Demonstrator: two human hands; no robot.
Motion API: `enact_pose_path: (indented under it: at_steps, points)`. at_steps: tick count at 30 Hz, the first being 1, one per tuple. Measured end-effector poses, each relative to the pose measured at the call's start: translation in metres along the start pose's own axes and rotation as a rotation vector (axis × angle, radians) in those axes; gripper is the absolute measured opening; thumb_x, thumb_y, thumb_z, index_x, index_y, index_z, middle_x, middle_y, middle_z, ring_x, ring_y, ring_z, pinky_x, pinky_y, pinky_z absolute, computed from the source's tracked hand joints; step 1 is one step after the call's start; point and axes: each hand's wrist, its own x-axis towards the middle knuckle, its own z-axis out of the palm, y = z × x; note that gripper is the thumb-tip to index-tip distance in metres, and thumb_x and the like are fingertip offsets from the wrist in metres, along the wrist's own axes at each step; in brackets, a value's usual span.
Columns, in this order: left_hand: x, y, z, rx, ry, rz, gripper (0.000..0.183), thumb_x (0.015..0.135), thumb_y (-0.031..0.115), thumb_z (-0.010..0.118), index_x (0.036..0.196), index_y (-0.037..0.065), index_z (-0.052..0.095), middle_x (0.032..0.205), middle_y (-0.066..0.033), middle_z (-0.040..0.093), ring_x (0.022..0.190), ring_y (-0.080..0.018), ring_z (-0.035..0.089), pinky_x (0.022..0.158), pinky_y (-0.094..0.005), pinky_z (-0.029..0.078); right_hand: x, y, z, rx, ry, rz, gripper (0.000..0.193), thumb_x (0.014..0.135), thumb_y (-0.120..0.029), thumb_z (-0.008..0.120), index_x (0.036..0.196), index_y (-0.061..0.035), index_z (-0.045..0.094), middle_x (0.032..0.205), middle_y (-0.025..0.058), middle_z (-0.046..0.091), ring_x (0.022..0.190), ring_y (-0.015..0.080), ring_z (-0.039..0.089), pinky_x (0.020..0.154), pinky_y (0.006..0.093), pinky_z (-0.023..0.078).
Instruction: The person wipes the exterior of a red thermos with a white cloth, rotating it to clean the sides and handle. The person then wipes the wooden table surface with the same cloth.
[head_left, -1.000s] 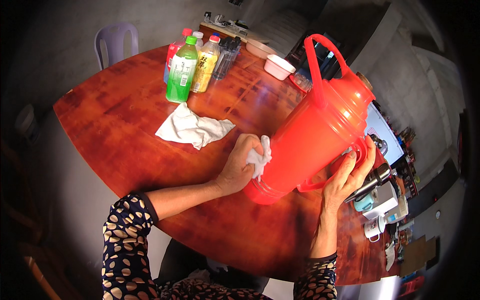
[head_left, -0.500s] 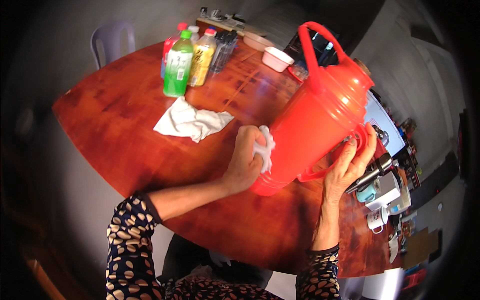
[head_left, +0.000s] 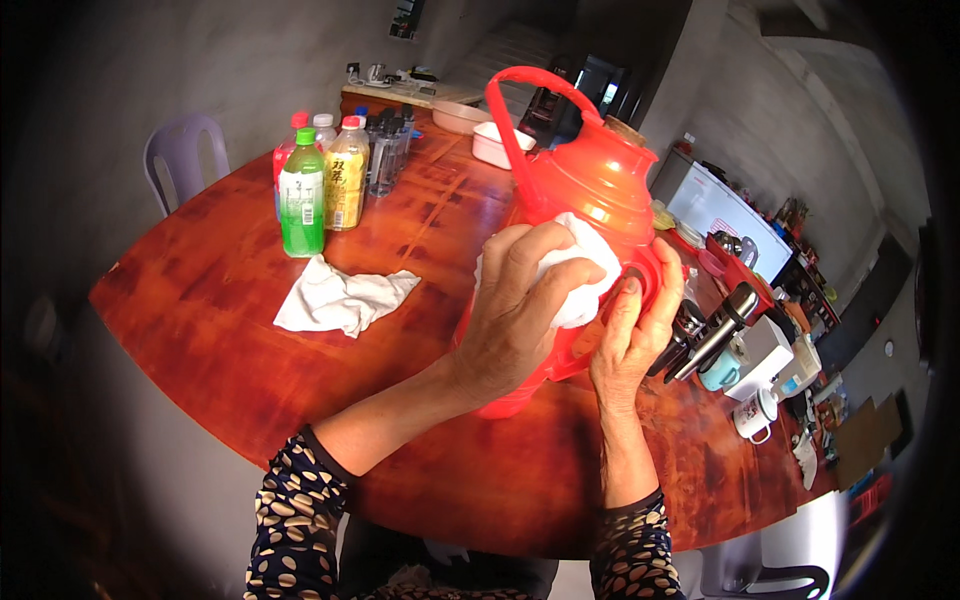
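A red thermos flask (head_left: 590, 180) with a cork stopper and a raised carrying handle stands slightly tilted on the wooden table. My left hand (head_left: 520, 300) is closed on a bunched white cloth (head_left: 585, 265), pressed against the upper body of the flask. At the flask's side handle, my right hand (head_left: 637, 325) has its fingers wrapped round the grip. My left hand and the cloth hide much of the flask's lower body. Left of it, a second white cloth (head_left: 345, 298) lies crumpled on the table.
Several drink bottles stand at the far left, a green one (head_left: 303, 200) nearest. A pink basin (head_left: 495, 145) is behind the flask. On the right are a steel vacuum flask (head_left: 725, 325), a teal mug (head_left: 720, 372) and a white enamel mug (head_left: 755, 412). A purple chair (head_left: 190, 160) stands beyond the table.
My left hand and its cloth have moved from the flask's lower left side up to its upper front. The flask stands more upright. My right hand stays at the side handle.
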Motion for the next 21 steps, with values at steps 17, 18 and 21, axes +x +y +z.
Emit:
enact_pose_path:
  at_steps: [17, 18, 21]
  points:
    - [0.062, 0.023, 0.002, 0.175, -0.23, 0.104, 0.031, 0.071, 0.001, 0.063, 0.101, 0.007, 0.063, 0.105, -0.0077, 0.057, 0.094, -0.0291, 0.049, 0.081, -0.0384, 0.041, 0.002, 0.014, -0.002, 0.067, 0.049, -0.17, 0.043, 0.088, 0.004, 0.052, 0.13, 0.0051, 0.042, 0.119, 0.0207, 0.057, 0.099, 0.0287, 0.062, 0.085, 0.0344, 0.049]
    - [0.068, 0.022, -0.001, 0.174, -0.239, 0.086, 0.03, 0.071, 0.001, 0.064, 0.101, 0.006, 0.063, 0.103, -0.008, 0.057, 0.094, -0.0288, 0.05, 0.081, -0.0378, 0.041, 0.001, 0.013, -0.001, 0.082, 0.045, -0.161, 0.043, 0.088, 0.004, 0.052, 0.13, 0.0051, 0.042, 0.118, 0.0208, 0.057, 0.099, 0.0286, 0.062, 0.085, 0.0344, 0.049]
    - [0.089, 0.019, -0.005, 0.18, -0.252, 0.015, 0.028, 0.073, 0.0, 0.064, 0.101, 0.003, 0.064, 0.095, -0.0098, 0.058, 0.091, -0.0282, 0.053, 0.08, -0.0353, 0.041, 0.002, 0.011, 0.001, 0.108, 0.041, -0.158, 0.043, 0.087, 0.006, 0.052, 0.129, 0.0056, 0.042, 0.118, 0.0215, 0.056, 0.099, 0.0288, 0.062, 0.085, 0.0342, 0.049]
